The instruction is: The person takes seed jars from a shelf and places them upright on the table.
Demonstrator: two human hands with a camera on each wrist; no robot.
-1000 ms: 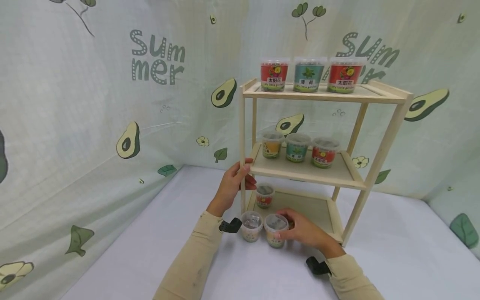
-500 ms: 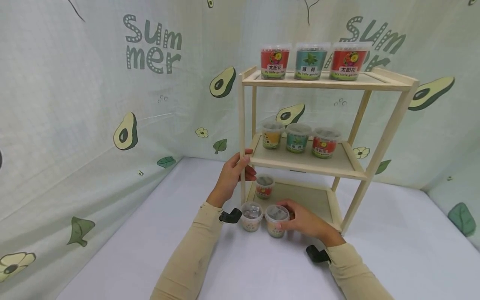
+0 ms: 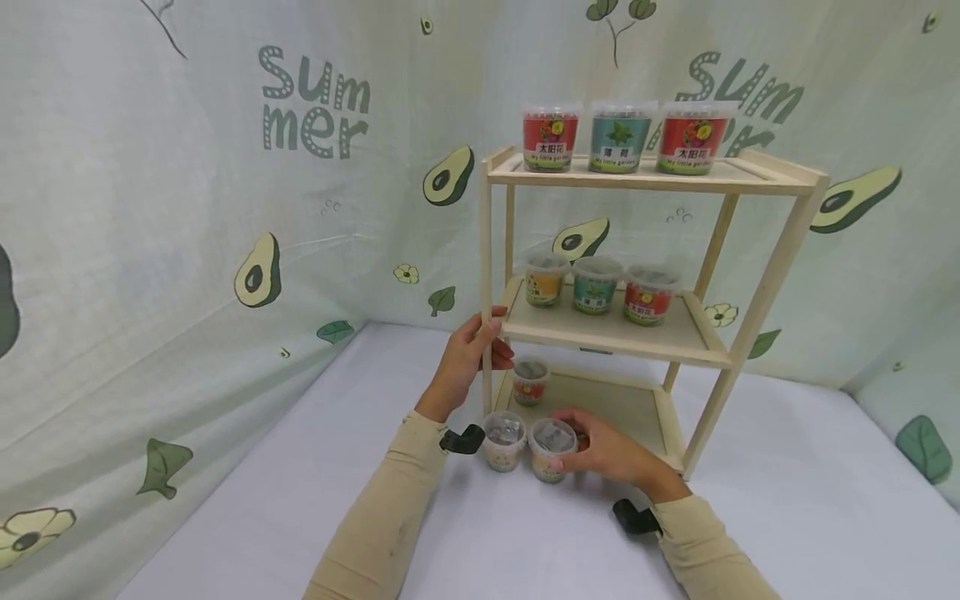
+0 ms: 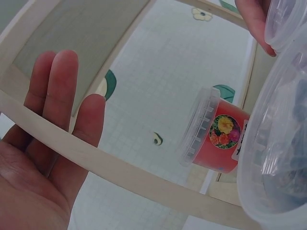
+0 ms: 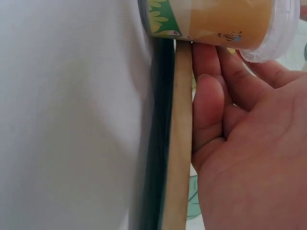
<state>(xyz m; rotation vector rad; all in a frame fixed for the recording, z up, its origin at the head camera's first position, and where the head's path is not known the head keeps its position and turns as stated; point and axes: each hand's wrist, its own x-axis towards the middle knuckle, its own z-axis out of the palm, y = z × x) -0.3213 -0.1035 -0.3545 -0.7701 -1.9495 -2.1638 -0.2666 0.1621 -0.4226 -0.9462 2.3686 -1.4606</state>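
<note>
My left hand (image 3: 459,367) grips the front left post (image 3: 487,250) of a wooden shelf rack, its fingers passing behind the post in the left wrist view. Low at the rack's front, my right hand (image 3: 615,450) holds a clear-lidded plastic cup (image 3: 550,462) with an orange label (image 5: 230,19), thumb and fingers at its side. Just left of it stands a similar lidded cup (image 3: 503,452) on the white table. Behind them, a red-labelled flower cup (image 3: 530,390) sits on the bottom shelf (image 3: 607,408) at its left end.
The middle shelf (image 3: 607,343) bears a yellow cup (image 3: 543,283), a teal cup (image 3: 594,292) and a red cup (image 3: 647,302). Three larger cups, including a teal one (image 3: 617,143), stand on the top shelf (image 3: 645,181). A printed curtain (image 3: 180,208) hangs behind.
The head view tips down and back up slightly. Both hands keep nearly the same places on the post and the cup, and the other cups stay put.
</note>
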